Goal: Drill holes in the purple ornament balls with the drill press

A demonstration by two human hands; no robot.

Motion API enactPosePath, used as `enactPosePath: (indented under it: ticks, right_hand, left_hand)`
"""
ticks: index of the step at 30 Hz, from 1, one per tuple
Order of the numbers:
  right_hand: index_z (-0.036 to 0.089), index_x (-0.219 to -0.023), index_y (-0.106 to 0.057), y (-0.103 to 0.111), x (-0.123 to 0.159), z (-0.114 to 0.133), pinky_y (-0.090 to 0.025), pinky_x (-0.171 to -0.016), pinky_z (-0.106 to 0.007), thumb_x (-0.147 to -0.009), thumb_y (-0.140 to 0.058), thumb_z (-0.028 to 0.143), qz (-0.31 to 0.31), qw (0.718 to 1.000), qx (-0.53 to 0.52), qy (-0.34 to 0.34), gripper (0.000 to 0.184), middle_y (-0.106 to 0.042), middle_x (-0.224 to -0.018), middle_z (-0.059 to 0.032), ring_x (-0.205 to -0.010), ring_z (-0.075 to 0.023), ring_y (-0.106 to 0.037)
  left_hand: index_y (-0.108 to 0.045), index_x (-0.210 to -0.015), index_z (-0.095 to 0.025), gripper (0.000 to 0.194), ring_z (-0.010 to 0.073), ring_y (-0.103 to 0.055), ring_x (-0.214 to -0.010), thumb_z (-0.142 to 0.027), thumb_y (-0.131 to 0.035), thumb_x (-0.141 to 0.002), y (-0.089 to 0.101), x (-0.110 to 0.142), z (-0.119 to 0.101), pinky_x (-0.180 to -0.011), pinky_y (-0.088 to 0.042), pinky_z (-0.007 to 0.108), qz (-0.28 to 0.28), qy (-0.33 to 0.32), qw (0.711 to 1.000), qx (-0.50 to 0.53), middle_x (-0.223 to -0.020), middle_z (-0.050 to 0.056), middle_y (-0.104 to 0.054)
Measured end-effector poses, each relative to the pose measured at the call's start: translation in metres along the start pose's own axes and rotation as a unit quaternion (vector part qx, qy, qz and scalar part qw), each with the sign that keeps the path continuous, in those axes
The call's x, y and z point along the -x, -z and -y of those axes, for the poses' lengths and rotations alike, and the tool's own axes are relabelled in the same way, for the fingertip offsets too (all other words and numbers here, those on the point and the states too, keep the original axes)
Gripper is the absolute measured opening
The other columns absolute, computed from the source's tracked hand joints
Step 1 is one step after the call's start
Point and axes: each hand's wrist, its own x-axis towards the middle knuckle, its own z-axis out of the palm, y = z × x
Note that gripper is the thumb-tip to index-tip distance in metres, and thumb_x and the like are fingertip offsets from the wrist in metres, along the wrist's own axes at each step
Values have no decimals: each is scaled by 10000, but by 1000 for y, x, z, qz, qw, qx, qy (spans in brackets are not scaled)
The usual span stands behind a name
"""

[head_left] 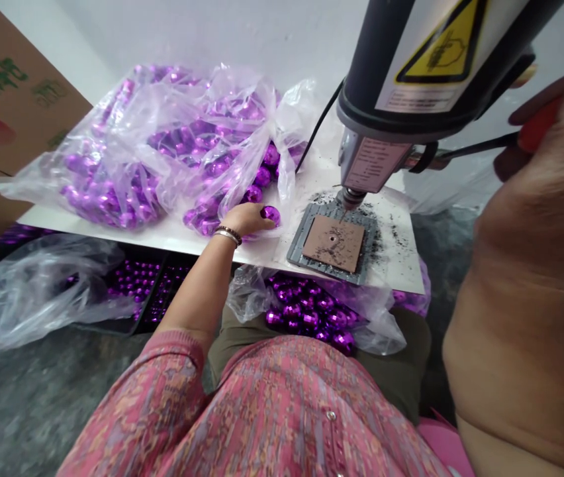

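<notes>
My left hand (pixel 247 220) is closed round a shiny purple ball (pixel 272 215) with a faceted surface, at the mouth of a clear plastic bag (pixel 212 139) full of such balls. To its right stands a drill press (pixel 356 156), its thin bit above a brown square block (pixel 334 242) with a small hole in the middle. That block rests on a grey metal base (pixel 302 232) strewn with dark shavings. At the far right my right hand (pixel 555 146) grips the red knob (pixel 540 126) of the press lever, partly cut off by the frame edge.
A white board (pixel 406 265) carries the press and bags. Another bag of purple balls (pixel 306 311) lies on my lap under the board edge. Below left are black trays (pixel 136 285) of purple balls and crumpled plastic (pixel 38 285). A cardboard box (pixel 24 99) stands at left; a black cable (pixel 319 126) runs behind the press.
</notes>
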Motion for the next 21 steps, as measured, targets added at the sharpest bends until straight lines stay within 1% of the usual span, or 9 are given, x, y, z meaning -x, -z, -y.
enactPosePath:
  ticks: [3,6,8,9,12,13,15,18,21]
  right_hand:
    - [148,-729,-298,-3,-4,-1,-328,-767,-185,-1061,-393,478,9,999,35,-26,477,-332,-721,0,-706,28,-421]
    - [152,-708,-255,-3,-4,1,-275,-715,-190,-964,-424,773,2,1000,-17,7,692,-295,-700,6,-682,33,-362]
    - [155,-674,-264,-4,-4,4,-277,-683,-198,-865,-364,939,-9,999,-30,22,813,-284,-667,-1,-673,19,-356]
    - [158,-663,-278,-4,-5,5,-282,-670,-203,-831,-324,985,-11,999,-27,24,846,-290,-654,-5,-666,12,-356]
    - [167,-700,-285,-7,-6,8,-257,-627,-208,-761,-274,1046,-14,999,-33,31,881,-302,-622,7,-607,13,-337]
    - [166,-721,-285,-7,-6,8,-249,-616,-201,-749,-282,1048,-11,998,-41,35,882,-307,-619,15,-588,20,-329]
    - [149,-762,-330,-8,-6,6,-266,-620,-167,-751,-313,1023,-8,998,-52,44,874,-317,-632,32,-579,41,-343]
    - [83,-867,-490,-7,-3,1,-320,-676,-116,-814,-323,940,-12,998,-46,41,875,-365,-681,37,-613,72,-393]
    - [50,-917,-535,-4,-1,1,-341,-706,-93,-878,-354,842,-12,999,-40,26,814,-414,-726,31,-649,83,-429]
  left_hand:
    - [-777,-1179,-167,468,349,-749,-1116,-397,-837,-776,-4,0,-3,-944,-531,337,-5,-38,999,21,-1163,162,-815]
    - [-679,-1311,-119,610,284,-733,-1017,-317,-829,-754,-7,10,1,-909,-543,347,-76,-53,983,160,-1149,160,-781]
    - [-564,-1454,-144,738,208,-711,-901,-316,-801,-777,-11,20,5,-838,-550,329,-89,-77,937,329,-1123,110,-759]
    - [-516,-1502,-173,779,172,-690,-824,-328,-792,-790,-14,25,5,-784,-545,311,-67,-96,902,416,-1081,75,-749]
    - [-499,-1522,-233,811,108,-628,-667,-366,-827,-793,-27,35,0,-650,-489,263,57,-140,791,593,-963,15,-717]
    - [-519,-1505,-238,804,107,-637,-670,-381,-852,-787,-32,36,-5,-643,-483,258,92,-146,763,623,-959,15,-717]
    - [-544,-1481,-244,772,136,-695,-735,-424,-871,-805,-41,38,-16,-672,-508,265,143,-142,727,656,-981,29,-732]
    - [-532,-1478,-234,736,191,-763,-839,-447,-853,-851,-49,38,-35,-744,-564,295,194,-111,714,664,-1008,49,-758]
    - [-539,-1435,-222,662,153,-746,-759,-380,-842,-869,-53,37,-52,-688,-555,257,193,-80,743,636,-1005,42,-763]
